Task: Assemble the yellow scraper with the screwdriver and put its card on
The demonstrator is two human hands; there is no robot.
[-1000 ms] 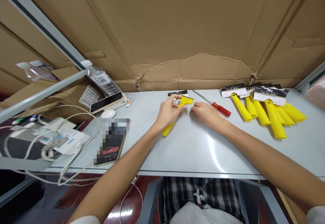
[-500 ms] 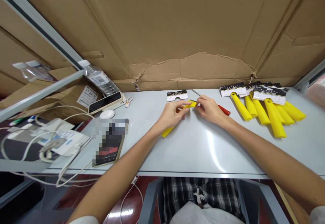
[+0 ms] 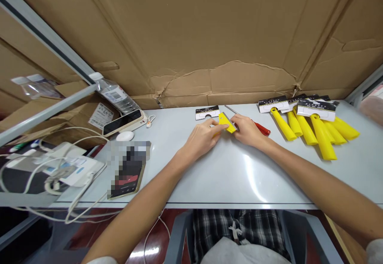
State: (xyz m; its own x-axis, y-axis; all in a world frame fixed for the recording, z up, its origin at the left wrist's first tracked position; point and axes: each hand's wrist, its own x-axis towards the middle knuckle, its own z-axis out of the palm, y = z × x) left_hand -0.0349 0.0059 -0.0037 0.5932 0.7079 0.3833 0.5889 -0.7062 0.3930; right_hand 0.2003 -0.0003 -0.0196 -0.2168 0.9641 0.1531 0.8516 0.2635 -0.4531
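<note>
My left hand (image 3: 204, 137) is closed around a yellow scraper (image 3: 226, 123), whose flat, wide head faces up. Along the head's upper right edge runs a narrow metal blade. The fingers of my right hand (image 3: 245, 130) pinch the scraper's right end, by the blade. Most of its handle is hidden behind my left hand. A screwdriver with a red handle (image 3: 262, 129) lies on the table behind my right hand, its shaft partly covered. Just beyond my left hand is a black-and-white header card (image 3: 207, 111).
Several yellow handles (image 3: 323, 138) with header cards lie at the right of the white table (image 3: 209, 180). On the left are a phone (image 3: 130, 172), another phone (image 3: 122, 122) on a white device, a plastic bottle (image 3: 116, 94) and white cables (image 3: 72, 212). A cardboard wall (image 3: 191, 36) stands behind.
The scraper has turned in my hands, so its wide head and blade now show. Its handle end, earlier visible below my left hand, is now hidden.
</note>
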